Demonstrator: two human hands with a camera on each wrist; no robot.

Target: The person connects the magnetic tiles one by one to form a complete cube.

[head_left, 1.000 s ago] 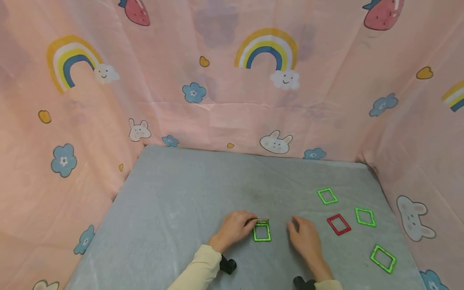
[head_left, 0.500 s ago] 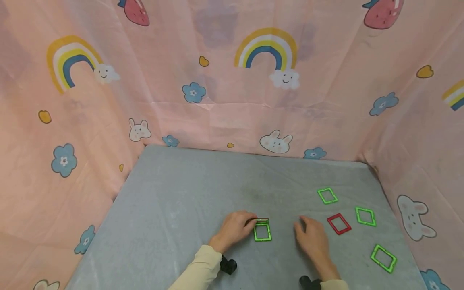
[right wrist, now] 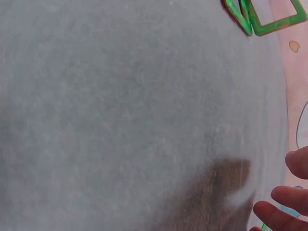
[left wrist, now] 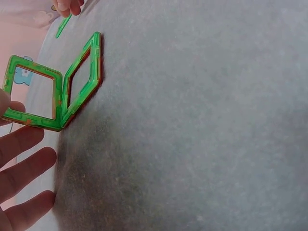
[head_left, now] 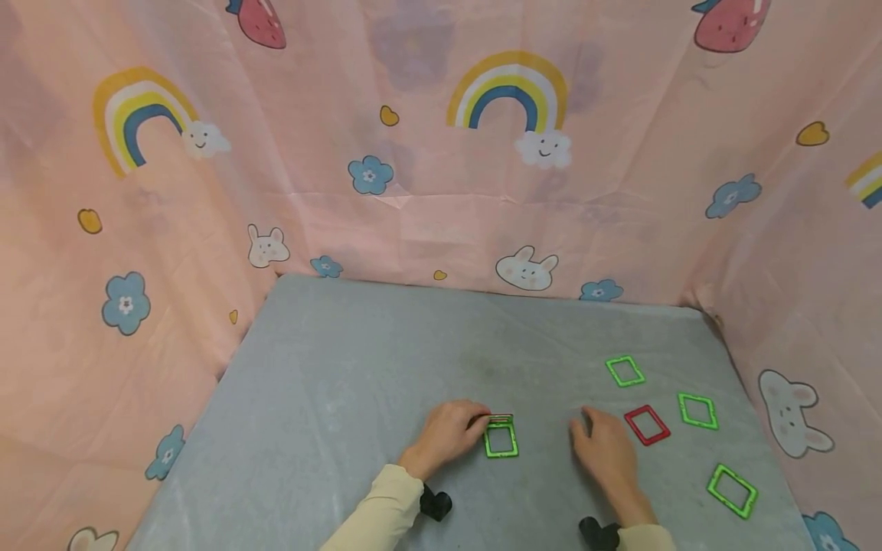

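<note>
My left hand [head_left: 448, 432] pinches the side of an upright green square magnetic tile [left wrist: 37, 67] between thumb and finger. Its other fingers are spread. The upright tile's lower edge meets a flat green square magnetic tile [left wrist: 96, 55], so the two form an L. Red shows beneath the flat tile in the left wrist view. My right hand [head_left: 606, 453] is held above the cloth to the right of the pair, fingers loosely bent, holding nothing. It is nearest to a red square tile [head_left: 635, 430]. In the right wrist view only its fingertips show at the lower right.
Loose green square tiles lie on the right: a far one [head_left: 633, 382], a middle one [head_left: 700, 425] and a near one [head_left: 726, 503]. Grey cloth [head_left: 358, 344] covers the table. A pink patterned curtain [head_left: 427, 229] encloses the back and sides.
My right hand has moved to the right, away from the joined tiles and toward the red tile. My left hand keeps its hold on the upright tile in the same place.
</note>
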